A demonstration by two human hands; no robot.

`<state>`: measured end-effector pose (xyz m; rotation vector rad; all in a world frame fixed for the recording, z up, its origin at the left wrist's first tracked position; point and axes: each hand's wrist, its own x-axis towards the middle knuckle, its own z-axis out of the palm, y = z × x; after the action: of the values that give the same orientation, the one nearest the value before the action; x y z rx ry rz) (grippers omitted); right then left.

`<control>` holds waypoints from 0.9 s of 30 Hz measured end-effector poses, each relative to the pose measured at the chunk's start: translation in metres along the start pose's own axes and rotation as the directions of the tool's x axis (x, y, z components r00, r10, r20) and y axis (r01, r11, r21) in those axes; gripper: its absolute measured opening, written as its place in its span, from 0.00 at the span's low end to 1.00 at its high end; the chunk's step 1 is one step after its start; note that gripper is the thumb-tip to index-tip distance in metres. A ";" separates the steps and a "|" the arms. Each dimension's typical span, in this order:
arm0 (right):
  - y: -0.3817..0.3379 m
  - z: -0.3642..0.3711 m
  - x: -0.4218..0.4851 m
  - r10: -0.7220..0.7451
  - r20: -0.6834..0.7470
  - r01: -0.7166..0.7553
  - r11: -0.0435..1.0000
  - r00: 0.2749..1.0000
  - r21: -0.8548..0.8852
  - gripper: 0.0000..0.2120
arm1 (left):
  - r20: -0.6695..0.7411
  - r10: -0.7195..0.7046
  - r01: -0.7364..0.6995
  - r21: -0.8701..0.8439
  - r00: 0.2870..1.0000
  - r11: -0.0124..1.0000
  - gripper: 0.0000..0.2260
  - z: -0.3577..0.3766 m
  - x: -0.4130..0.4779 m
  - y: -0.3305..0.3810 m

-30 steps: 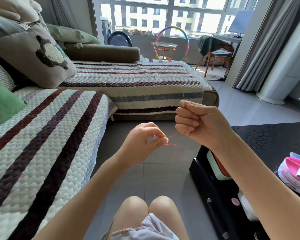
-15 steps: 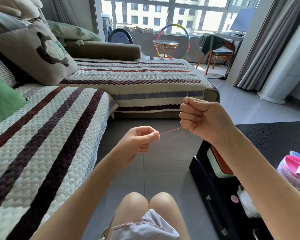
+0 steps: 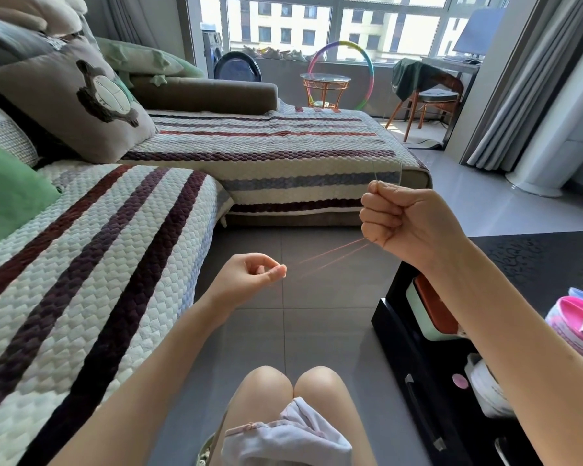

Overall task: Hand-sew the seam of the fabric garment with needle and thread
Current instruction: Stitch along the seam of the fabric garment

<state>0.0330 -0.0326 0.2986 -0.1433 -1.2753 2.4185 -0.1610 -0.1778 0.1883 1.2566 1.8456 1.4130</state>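
Note:
My right hand (image 3: 392,216) is a closed fist held up at mid-right, pinching a thin needle (image 3: 375,173) that sticks up from the thumb and forefinger. A doubled pink thread (image 3: 327,257) runs taut from under that fist down-left to my left hand (image 3: 249,275), whose thumb and forefinger pinch the thread's ends. The two hands are apart, above the grey floor. A pale lilac fabric garment (image 3: 290,435) with a pink-edged seam lies crumpled on my lap at the bottom, touched by neither hand.
A striped quilted sofa (image 3: 91,264) fills the left side. A black low table (image 3: 535,257) stands at the right, with a pink sewing box (image 3: 572,321) holding a white spool. Grey floor tiles (image 3: 317,331) lie between them.
My hands have drawn further apart. The right fist rose up and right, the left hand dropped left, and the pink thread between them is longer and taut.

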 end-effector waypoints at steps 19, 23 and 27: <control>-0.017 -0.008 -0.006 -0.077 -0.165 0.084 0.996 0.983 0.035 0.18 | 0.189 -0.347 0.378 -0.672 0.919 0.637 0.03 -0.016 0.001 -0.060; -0.013 -0.007 -0.003 -0.127 -0.221 0.145 0.987 0.967 0.066 0.16 | 0.113 -0.407 0.373 -0.666 0.906 0.646 0.10 -0.006 -0.002 -0.074; -0.018 0.000 0.001 -0.161 -0.228 0.177 0.983 0.960 0.049 0.16 | 0.138 -0.449 0.462 -0.426 0.883 0.778 0.05 0.012 -0.006 -0.084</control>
<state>0.0380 -0.0228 0.3135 -0.2669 -1.0581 2.2262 -0.1797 -0.1810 0.1052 0.5427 1.5337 1.4136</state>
